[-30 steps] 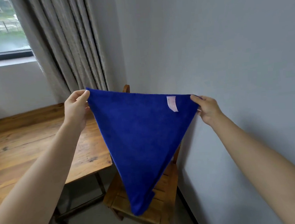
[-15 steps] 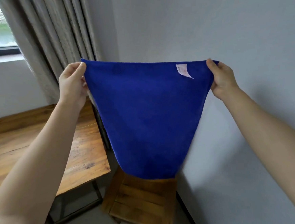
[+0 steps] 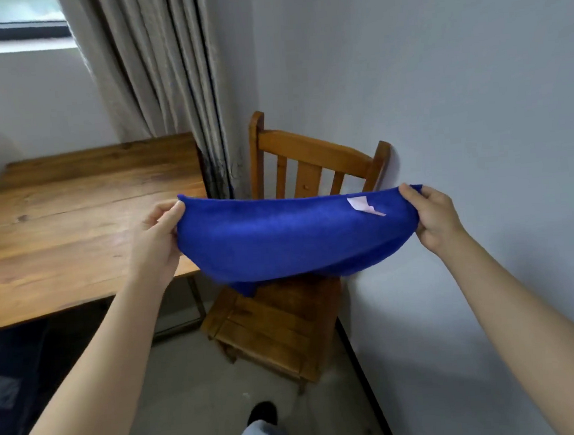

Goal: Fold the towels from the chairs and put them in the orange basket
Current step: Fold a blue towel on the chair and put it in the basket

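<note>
Blue towel (image 3: pixel 290 237) above the chair (image 3: pixel 287 320), soft, light, sagging; both hands' fingers (image 3: pixel 411 195) pinch its top corners — the best hold

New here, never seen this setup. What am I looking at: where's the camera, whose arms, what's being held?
There is no machine here. A person works with bare hands, and one wide-angle camera worn on their head looks forward and down at them. All three pictures come from that camera, and the last one is the current moment. The left hand and right hand each pinch a top corner of a blue towel. It is stretched between them and sags in front of a wooden chair. A white tag sits on the towel near the right hand. A wooden table stands to the left, and a curtain hangs behind it.
</note>
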